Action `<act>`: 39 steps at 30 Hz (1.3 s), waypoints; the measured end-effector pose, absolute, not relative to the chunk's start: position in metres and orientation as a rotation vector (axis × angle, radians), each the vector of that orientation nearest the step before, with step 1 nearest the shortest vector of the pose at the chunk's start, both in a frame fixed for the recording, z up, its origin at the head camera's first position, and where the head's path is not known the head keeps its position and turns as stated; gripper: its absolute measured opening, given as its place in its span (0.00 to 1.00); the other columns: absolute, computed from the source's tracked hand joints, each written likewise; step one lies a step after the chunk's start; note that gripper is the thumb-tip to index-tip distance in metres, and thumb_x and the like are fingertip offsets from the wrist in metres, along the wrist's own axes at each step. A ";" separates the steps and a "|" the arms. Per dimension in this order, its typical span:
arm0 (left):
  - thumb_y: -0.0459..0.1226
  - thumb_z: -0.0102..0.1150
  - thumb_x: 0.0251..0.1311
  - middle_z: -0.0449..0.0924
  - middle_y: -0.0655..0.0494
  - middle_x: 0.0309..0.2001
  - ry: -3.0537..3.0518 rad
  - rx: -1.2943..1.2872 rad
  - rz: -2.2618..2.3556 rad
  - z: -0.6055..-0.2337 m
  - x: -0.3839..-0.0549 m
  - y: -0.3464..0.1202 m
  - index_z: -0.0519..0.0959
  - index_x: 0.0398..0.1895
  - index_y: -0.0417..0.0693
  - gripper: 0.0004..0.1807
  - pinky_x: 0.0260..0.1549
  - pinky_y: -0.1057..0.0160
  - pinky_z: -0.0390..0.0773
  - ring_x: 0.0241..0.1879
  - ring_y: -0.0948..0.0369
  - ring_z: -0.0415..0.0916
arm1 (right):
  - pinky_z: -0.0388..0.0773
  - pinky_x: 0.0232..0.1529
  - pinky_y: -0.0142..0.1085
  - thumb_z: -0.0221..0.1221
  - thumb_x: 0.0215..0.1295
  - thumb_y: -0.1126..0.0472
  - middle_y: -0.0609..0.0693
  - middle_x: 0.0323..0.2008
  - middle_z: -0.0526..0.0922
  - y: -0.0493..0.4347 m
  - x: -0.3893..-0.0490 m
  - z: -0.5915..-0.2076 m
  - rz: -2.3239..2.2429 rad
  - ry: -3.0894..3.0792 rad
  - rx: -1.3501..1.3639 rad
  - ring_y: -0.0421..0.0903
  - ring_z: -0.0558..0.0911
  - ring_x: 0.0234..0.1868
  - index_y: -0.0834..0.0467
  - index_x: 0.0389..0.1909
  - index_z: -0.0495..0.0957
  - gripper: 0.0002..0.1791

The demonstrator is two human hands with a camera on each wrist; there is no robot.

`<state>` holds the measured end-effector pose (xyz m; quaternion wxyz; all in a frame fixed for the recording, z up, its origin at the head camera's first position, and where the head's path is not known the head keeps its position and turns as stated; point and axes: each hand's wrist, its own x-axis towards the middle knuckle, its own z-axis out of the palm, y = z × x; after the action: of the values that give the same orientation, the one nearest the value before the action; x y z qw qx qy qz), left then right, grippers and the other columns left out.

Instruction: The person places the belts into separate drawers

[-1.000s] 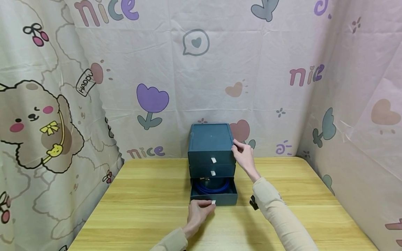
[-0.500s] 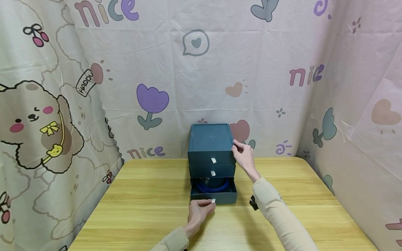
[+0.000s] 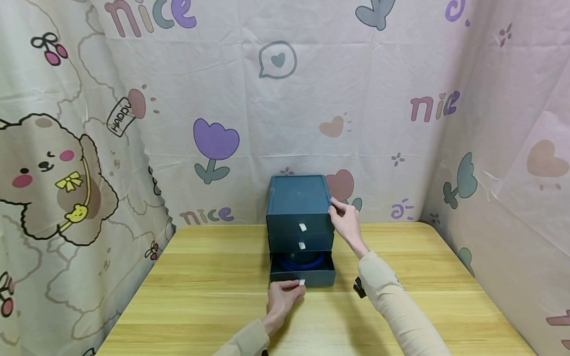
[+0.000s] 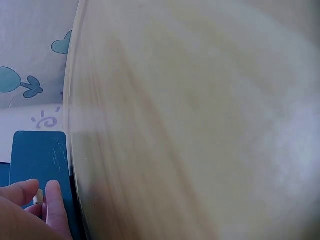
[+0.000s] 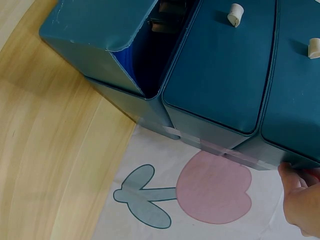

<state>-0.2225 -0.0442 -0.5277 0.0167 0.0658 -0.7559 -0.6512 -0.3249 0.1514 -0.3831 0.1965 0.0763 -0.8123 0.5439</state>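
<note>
A dark teal box (image 3: 297,195) with three stacked drawers stands at the table's back. Its bottom drawer (image 3: 313,278) is partly pulled out, with a coiled blue cable (image 3: 303,266) inside. My left hand (image 3: 280,299) pinches the white pull tab (image 3: 302,282) on that drawer's front; in the left wrist view the tab shows between thumb and fingers. My right hand (image 3: 347,222) grips the box's upper right edge. The right wrist view shows the right hand (image 5: 302,200) at the box's side, some of its fingers hidden. The upper two drawers are closed.
The wooden table (image 3: 200,282) spreads out on both sides of the box. A patterned cloth (image 3: 285,113) hangs behind and along both sides. A small black object (image 3: 359,287) shows beside the right sleeve.
The bottom drawer has slid a little way back into the box, and my left hand has moved with its tab. More of the cable is covered. My right hand stays in place.
</note>
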 end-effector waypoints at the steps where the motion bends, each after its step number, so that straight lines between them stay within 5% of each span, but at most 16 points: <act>1: 0.35 0.73 0.52 0.90 0.46 0.36 -2.347 0.205 -2.026 -0.528 -0.223 -0.044 0.89 0.42 0.39 0.14 0.31 0.71 0.82 0.30 0.63 0.86 | 0.79 0.60 0.48 0.55 0.73 0.61 0.56 0.66 0.78 0.151 -0.325 -0.383 1.524 -2.274 0.214 0.54 0.82 0.61 0.61 0.65 0.76 0.22; 30: 0.30 0.71 0.54 0.89 0.37 0.37 -2.187 0.180 -2.192 -0.531 -0.241 -0.042 0.85 0.46 0.30 0.17 0.37 0.60 0.87 0.33 0.54 0.89 | 0.79 0.60 0.48 0.54 0.74 0.60 0.56 0.66 0.77 0.151 -0.325 -0.385 1.504 -2.285 0.216 0.54 0.83 0.60 0.60 0.66 0.75 0.22; 39: 0.28 0.71 0.54 0.89 0.39 0.35 -2.122 0.204 -2.229 -0.533 -0.248 -0.038 0.86 0.45 0.28 0.15 0.34 0.64 0.87 0.29 0.59 0.87 | 0.79 0.60 0.47 0.55 0.73 0.60 0.56 0.66 0.78 0.151 -0.325 -0.384 1.508 -2.273 0.215 0.53 0.82 0.61 0.61 0.65 0.76 0.22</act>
<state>-0.2476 -0.0382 -0.5327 0.0287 0.0661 -0.6877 -0.7224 -0.3249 0.1512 -0.3841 0.2012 0.0769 -0.8138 0.5397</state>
